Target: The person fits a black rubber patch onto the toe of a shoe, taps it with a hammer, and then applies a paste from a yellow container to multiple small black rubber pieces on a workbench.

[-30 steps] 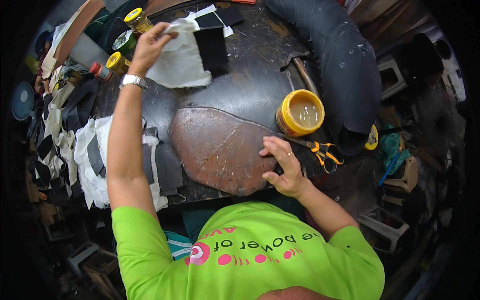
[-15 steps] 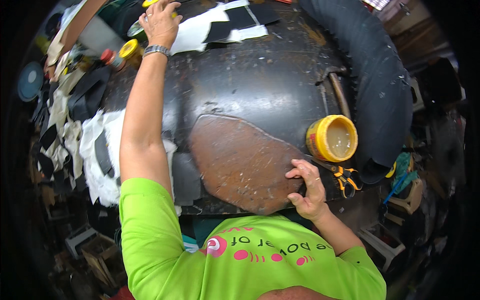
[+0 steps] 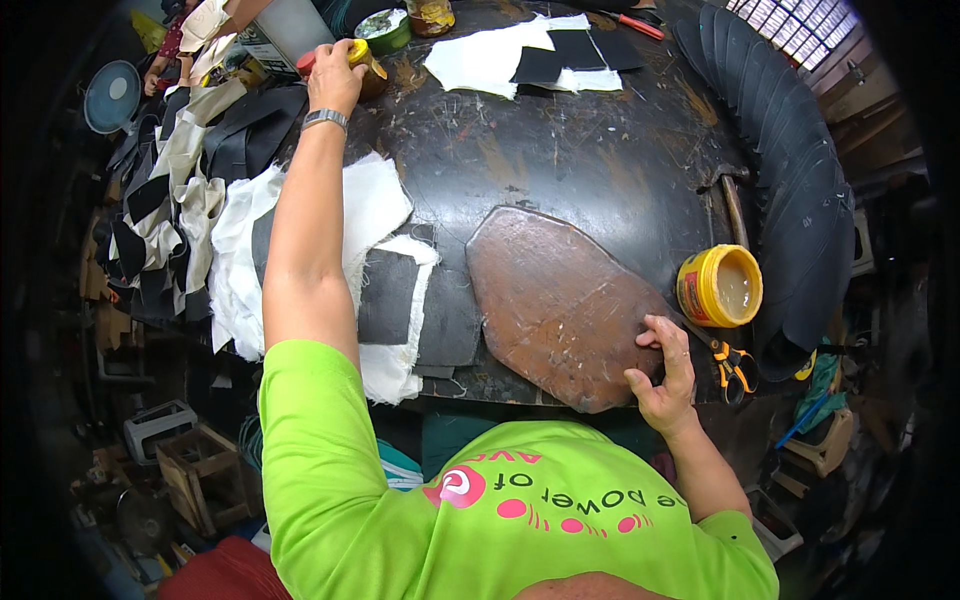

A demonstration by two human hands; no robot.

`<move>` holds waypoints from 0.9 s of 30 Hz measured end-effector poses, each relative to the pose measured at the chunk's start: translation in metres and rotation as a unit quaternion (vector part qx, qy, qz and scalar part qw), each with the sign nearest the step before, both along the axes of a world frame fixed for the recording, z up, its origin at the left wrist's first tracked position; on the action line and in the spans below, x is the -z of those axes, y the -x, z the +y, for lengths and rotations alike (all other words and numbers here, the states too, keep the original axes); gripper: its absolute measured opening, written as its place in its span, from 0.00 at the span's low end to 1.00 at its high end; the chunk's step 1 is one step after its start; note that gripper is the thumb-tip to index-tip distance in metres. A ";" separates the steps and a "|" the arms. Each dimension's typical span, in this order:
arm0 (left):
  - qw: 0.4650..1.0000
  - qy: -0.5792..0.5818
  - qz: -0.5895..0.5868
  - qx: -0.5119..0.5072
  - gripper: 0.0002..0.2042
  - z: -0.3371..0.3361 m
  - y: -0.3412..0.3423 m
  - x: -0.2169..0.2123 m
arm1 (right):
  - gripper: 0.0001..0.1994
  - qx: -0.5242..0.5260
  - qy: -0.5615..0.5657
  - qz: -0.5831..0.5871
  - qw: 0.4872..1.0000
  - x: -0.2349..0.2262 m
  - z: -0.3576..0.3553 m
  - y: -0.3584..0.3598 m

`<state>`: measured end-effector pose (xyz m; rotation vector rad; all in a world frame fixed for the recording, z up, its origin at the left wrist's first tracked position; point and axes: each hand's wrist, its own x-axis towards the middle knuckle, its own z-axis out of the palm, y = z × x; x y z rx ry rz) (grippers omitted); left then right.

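My left hand (image 3: 336,80), with a metal watch at the wrist, is stretched to the far left of the table. Its fingers close round the yellow lid (image 3: 358,52) of a small jar (image 3: 374,82); part of the lid is hidden under them. A red lid (image 3: 306,63) shows just left of those fingers. Near the front edge lies a flat brown slab (image 3: 565,305) with an irregular outline. Over its right end rests my right hand (image 3: 668,378), fingers curved and apart, holding nothing. Orange-handled scissors (image 3: 733,370) and an open yellow tub (image 3: 720,287) of pale paste are beside that hand.
A hammer (image 3: 735,212) lies behind the tub. A long row of overlapping black pieces (image 3: 800,170) lines the right side. White and black cloth pieces (image 3: 480,62) lie at the back, more scraps (image 3: 235,260) at left. A green tin (image 3: 385,35) stands beyond the jar.
My left hand has come back from above the green tin to the yellow-lidded jar. The whole view has shifted, so the table appears farther right. My right hand stays at the slab's right end.
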<state>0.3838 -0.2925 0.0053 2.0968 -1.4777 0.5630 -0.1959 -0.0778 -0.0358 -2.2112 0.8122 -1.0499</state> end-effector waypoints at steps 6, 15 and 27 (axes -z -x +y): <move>0.977 0.007 -0.189 -0.093 0.23 -0.001 -0.015 0.007 | 0.36 0.023 -0.025 0.008 0.999 -0.001 -0.002 -0.002; 0.952 -0.169 0.123 0.222 0.18 0.126 0.070 -0.049 | 0.28 -0.016 -0.124 -0.023 0.992 -0.026 -0.001 -0.003; 0.989 -0.093 -0.094 0.069 0.26 0.322 0.136 -0.036 | 0.23 0.198 0.132 0.496 0.835 -0.098 -0.095 0.043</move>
